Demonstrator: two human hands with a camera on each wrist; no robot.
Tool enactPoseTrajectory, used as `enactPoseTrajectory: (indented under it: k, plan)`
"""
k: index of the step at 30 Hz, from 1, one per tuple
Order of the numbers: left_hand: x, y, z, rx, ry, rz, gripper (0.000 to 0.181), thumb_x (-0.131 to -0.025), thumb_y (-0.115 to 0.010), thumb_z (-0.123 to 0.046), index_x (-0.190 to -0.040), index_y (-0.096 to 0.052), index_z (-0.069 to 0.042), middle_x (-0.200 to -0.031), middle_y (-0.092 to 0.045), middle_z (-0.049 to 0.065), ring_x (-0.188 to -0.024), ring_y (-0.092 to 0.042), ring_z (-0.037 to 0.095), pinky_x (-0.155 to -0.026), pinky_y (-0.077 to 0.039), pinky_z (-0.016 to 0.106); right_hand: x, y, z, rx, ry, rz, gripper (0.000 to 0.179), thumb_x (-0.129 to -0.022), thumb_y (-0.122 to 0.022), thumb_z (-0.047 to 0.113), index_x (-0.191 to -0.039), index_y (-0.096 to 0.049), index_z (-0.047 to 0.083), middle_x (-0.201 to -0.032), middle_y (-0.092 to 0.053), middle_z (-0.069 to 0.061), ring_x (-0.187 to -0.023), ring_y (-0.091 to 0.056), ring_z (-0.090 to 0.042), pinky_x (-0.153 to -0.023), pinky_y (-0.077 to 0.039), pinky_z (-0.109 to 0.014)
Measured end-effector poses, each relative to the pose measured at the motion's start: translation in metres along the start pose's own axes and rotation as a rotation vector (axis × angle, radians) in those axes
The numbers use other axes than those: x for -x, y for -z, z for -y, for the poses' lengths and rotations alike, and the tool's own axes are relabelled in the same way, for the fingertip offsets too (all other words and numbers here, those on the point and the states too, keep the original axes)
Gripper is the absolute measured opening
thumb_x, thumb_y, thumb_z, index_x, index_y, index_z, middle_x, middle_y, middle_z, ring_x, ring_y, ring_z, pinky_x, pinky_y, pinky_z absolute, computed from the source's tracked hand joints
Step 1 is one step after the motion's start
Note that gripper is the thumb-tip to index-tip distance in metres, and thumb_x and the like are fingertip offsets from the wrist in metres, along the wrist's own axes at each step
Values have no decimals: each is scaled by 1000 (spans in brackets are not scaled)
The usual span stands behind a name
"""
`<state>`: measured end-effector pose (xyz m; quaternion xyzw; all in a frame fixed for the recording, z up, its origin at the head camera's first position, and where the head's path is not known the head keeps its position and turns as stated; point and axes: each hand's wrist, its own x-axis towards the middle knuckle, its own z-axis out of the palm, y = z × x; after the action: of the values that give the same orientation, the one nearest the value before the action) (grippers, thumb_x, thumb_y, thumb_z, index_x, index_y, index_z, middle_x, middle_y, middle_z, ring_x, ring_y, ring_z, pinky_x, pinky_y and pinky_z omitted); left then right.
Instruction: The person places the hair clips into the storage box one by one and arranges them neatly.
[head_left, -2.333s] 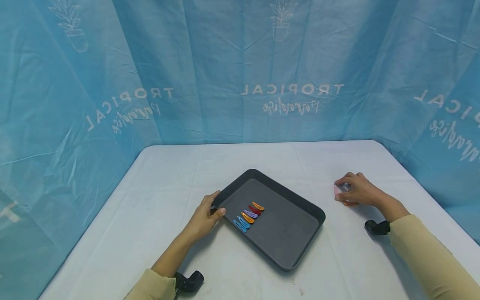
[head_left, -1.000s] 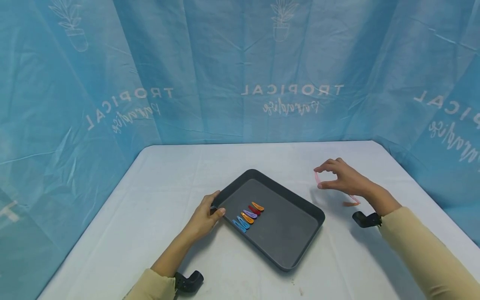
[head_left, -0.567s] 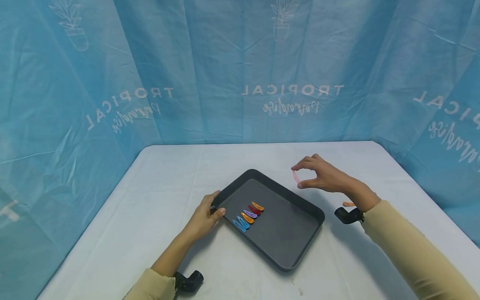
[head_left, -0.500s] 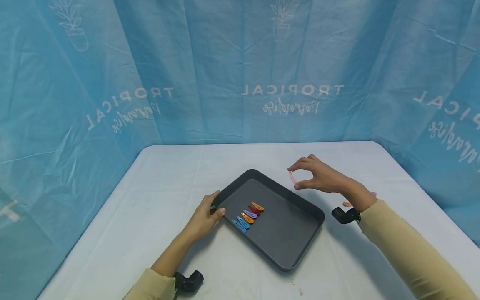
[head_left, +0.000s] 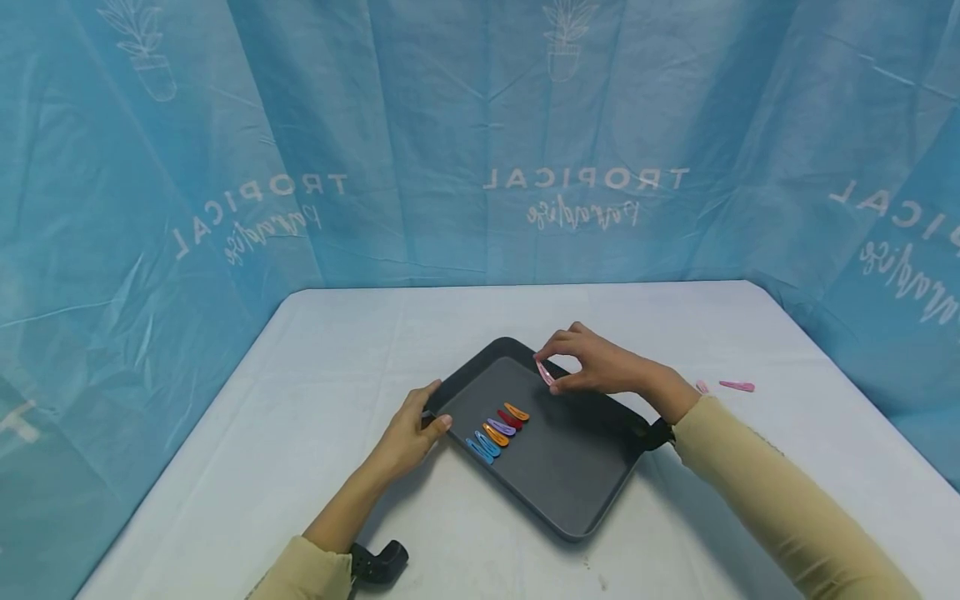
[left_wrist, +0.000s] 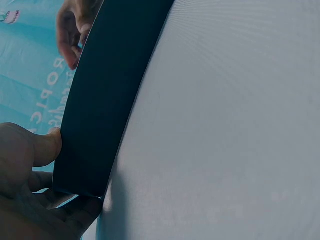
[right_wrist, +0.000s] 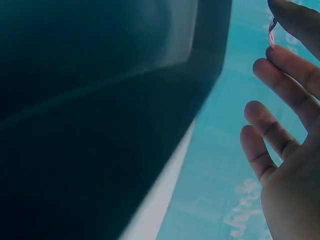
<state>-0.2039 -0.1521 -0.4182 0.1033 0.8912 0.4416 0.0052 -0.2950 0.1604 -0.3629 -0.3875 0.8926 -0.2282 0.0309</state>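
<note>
A pink snap hair clip (head_left: 545, 374) is pinched by its ends between the thumb and fingertips of my right hand (head_left: 592, 360), over the far side of the dark grey tray (head_left: 570, 475). The right wrist view shows the same clip (right_wrist: 271, 33) between thumb and index finger, the other fingers spread. My left hand (head_left: 405, 433) grips the tray's left corner, thumb on the rim and fingers around the outside, as the left wrist view (left_wrist: 45, 175) shows. Inside the tray, several hair clips lie in a slanted row: orange (head_left: 517, 412), red, purple (head_left: 501, 427), orange and blue (head_left: 480, 451).
Two more pink clips (head_left: 737, 386) (head_left: 702, 387) lie on the white tablecloth (head_left: 360, 350) to the right, just beyond my right forearm. A blue printed curtain (head_left: 420, 125) encloses the table's back and sides. Black wrist cameras (head_left: 381, 564) project from both wrists.
My right hand has lifted the pink clip from the right of the table and carried it left over the tray. The orange clip there is now hidden. My left hand and the tray stay put.
</note>
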Motion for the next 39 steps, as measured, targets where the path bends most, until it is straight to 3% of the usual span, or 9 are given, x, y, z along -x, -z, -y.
enactPoseTrajectory:
  k: [6, 17, 25, 39]
  plan:
    - [0, -1, -1, 17, 2, -8, 62, -94, -57, -17, -148, -28, -4, -146, -35, 22, -133, -38, 40, -106, -35, 56, -10, -13, -1, 28, 7, 34, 47, -80, -75, 28, -124, -63, 16, -123, -59, 2, -102, -38, -18, -83, -40, -36]
    - [0, 1, -3, 8, 4, -11, 62, -94, -57, -17, -148, -28, -5, -146, -36, 22, -130, -41, 38, -106, -36, 55, -16, -23, -5, 42, 27, 85, 48, -81, -74, 30, -125, -62, 16, -127, -58, 0, -111, -39, -20, -92, -42, -44]
    - [0, 0, 0, 1, 0, -13, 62, -94, -57, -17, -148, -28, -5, -145, -37, 21, -124, -45, 35, -104, -38, 54, -23, -34, -12, 17, 8, 158, 47, -83, -72, 32, -126, -61, 21, -128, -57, 4, -105, -35, -19, -86, -39, -35]
    - [-1, -1, 1, 7, -10, -15, 62, -94, -57, -16, -147, -28, -4, -145, -36, 22, -134, -37, 40, -108, -34, 56, -26, -40, -7, 81, 25, 222, 46, -82, -72, 39, -126, -61, 29, -128, -54, 3, -105, -34, -20, -84, -38, -35]
